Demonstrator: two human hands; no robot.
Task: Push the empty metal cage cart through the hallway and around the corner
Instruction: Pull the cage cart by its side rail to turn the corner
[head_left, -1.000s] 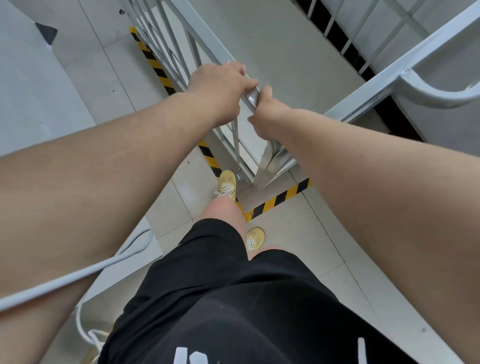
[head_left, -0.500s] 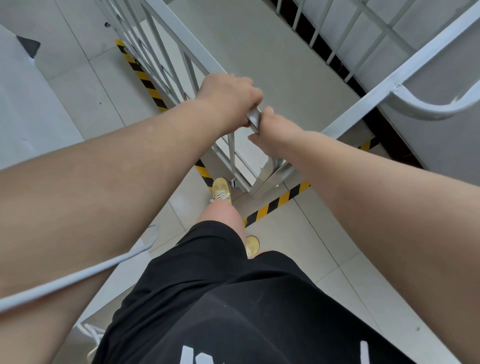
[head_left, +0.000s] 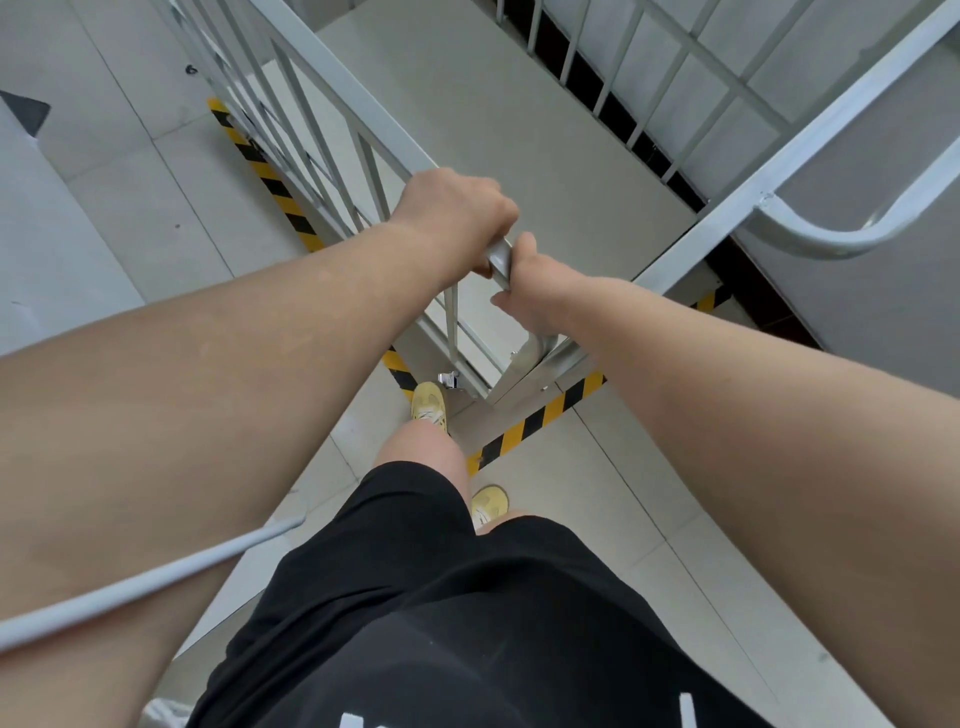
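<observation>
The metal cage cart (head_left: 337, 104) is a light grey frame of bars with a flat grey floor, seen from above, empty inside. Its near corner post runs down to a base edged with yellow-black tape. My left hand (head_left: 457, 213) is closed over the top rail at that corner. My right hand (head_left: 530, 280) grips the same corner just beside and below it, thumb up. The two hands almost touch. A curved grey handle (head_left: 831, 236) sticks out from the cart's right side rail.
Pale floor tiles (head_left: 156, 208) spread to the left and under my feet. My legs in black shorts and yellow shoes (head_left: 430, 405) stand just behind the cart's corner. A grey wall (head_left: 883, 260) is at the right. A white cable (head_left: 130, 582) crosses my left forearm.
The cart's corner and both hands have shifted lower and right in view as I step forward. The floor tape lines have slid toward me. Both grips are unchanged.
</observation>
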